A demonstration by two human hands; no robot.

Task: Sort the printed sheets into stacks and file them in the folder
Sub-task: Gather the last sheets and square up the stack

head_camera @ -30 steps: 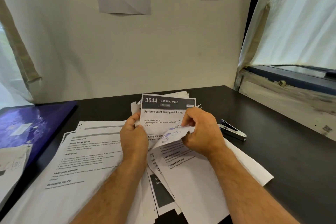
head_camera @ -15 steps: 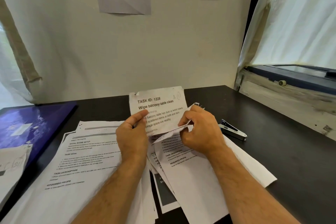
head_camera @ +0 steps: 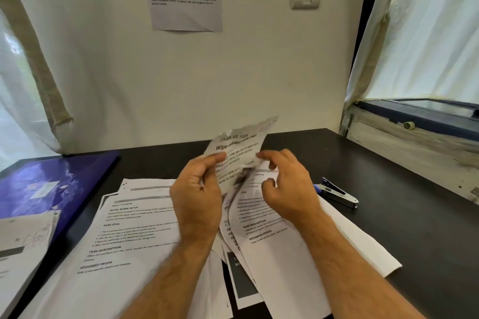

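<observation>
On dark desk [head_camera: 388, 189], scattered sheets [head_camera: 134, 228]

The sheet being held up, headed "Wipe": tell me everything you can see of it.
The held sheet is white printed paper with black text; its heading starts "Wipe", the rest is motion-blurred. It is creased, with a ragged, curled top edge. It stands raised and tilted above the paper piles on the black table. The left hand pinches its left edge; the right hand is at its right edge, fingers loosely open.
</observation>
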